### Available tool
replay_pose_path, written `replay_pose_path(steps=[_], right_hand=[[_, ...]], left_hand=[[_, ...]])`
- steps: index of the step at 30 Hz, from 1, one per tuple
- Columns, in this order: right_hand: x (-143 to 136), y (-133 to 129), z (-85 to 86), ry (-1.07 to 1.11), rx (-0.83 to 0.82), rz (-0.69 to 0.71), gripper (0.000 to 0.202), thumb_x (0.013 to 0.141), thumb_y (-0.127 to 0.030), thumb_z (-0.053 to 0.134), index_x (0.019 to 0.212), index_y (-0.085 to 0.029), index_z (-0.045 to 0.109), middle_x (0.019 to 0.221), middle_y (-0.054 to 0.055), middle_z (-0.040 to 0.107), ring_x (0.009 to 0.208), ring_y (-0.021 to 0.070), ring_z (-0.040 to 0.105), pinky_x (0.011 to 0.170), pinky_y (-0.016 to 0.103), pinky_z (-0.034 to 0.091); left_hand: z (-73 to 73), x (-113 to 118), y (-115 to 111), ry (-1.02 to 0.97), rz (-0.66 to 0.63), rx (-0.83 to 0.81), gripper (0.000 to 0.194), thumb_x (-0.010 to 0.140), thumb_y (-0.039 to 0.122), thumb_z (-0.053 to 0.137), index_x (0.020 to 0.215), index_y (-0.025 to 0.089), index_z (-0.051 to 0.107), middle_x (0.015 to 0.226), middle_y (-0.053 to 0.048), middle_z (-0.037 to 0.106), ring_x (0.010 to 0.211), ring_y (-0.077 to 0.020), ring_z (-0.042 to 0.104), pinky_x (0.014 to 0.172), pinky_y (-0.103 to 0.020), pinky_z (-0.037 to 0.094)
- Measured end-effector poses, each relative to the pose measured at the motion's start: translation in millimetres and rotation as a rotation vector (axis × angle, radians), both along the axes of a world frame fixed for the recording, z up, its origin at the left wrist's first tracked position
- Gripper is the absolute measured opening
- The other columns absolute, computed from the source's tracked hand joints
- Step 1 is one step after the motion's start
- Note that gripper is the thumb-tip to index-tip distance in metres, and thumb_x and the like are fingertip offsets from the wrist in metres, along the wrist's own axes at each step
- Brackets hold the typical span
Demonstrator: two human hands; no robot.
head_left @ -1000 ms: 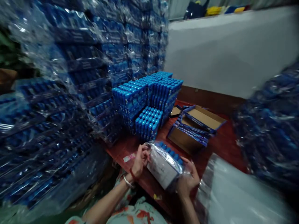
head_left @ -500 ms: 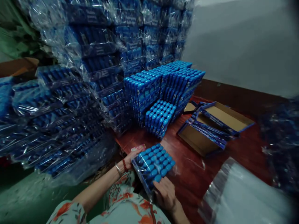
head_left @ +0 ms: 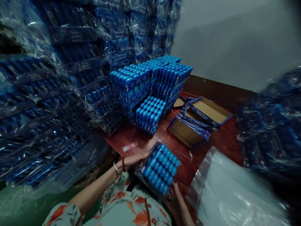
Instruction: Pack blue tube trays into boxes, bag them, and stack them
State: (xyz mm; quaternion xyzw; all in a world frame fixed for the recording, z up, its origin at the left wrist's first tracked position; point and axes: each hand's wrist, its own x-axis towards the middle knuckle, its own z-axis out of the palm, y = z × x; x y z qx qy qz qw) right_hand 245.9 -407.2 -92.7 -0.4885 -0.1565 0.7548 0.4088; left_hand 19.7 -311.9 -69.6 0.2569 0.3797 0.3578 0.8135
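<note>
Blue-topped pack [head_left: 162,168]: held between both grips
Left grip [head_left: 137,158]: closed on left side, fingertips hidden
Right grip [head_left: 173,197]: curled at near-right corner

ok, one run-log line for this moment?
left hand: holds blue-capped pack, left side | right hand: holds pack, near corner | cardboard trays: beyond pack, on red table | plastic sheeting: right of pack

From here, 2 bare forearms [head_left: 95,190] are angling inward; the left hand [head_left: 136,159] is gripping in line with its wrist [head_left: 119,166], the right hand [head_left: 173,200] is gripping nearer the body [head_left: 119,212], fingers [head_left: 176,190] partly hidden.
</note>
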Motion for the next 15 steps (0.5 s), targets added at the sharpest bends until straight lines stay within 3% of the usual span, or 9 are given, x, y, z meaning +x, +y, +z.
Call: replay_pose_path(steps=[3,8,12,15], right_hand=[[-3,9,13.5,0.077,0.041,0.02,0.063,0.071,-0.058,0.066,0.124,-0.026,0.055,0.118,0.006,0.064,0.115,0.0244,0.056,0.096,0.046,0.045],[0,17,14.3,0.046,-0.028,0.023,0.068,0.069,-0.05,0.071,0.128,-0.021,0.052,0.113,0.007,0.067,0.114,0.0245,0.057,0.099,0.047,0.043],[2,14,-0.2,0.018,-0.04,-0.153,0.072,0.062,-0.052,0.074,0.124,-0.021,0.055,0.104,0.007,0.07,0.105,0.0279,0.062,0.098,0.05,0.044],[2,18,-12.0,0.011,-0.021,-0.273,0.072,0.051,-0.053,0.079,0.115,-0.022,0.062,0.093,0.006,0.073,0.095,0.0305,0.066,0.096,0.054,0.045]], left_hand=[[14.8,18,-2,0.048,-0.238,0.053,0.041,0.083,0.048,0.058,0.104,0.014,0.068,0.101,-0.009,0.07,0.104,-0.0247,0.063,0.101,-0.043,0.041],[30.1,35,-1,0.085,-0.217,0.148,0.05,0.08,0.058,0.055,0.105,0.016,0.068,0.106,-0.009,0.069,0.11,-0.0259,0.059,0.104,-0.045,0.037],[38.7,32,-3,0.02,-0.308,0.224,0.045,0.081,0.054,0.057,0.102,0.017,0.069,0.103,-0.008,0.07,0.105,-0.0247,0.062,0.104,-0.045,0.036],[34.0,22,-11,0.042,-0.187,0.218,0.047,0.087,0.054,0.048,0.102,0.015,0.069,0.105,-0.008,0.069,0.11,-0.0259,0.059,0.103,-0.046,0.035]])
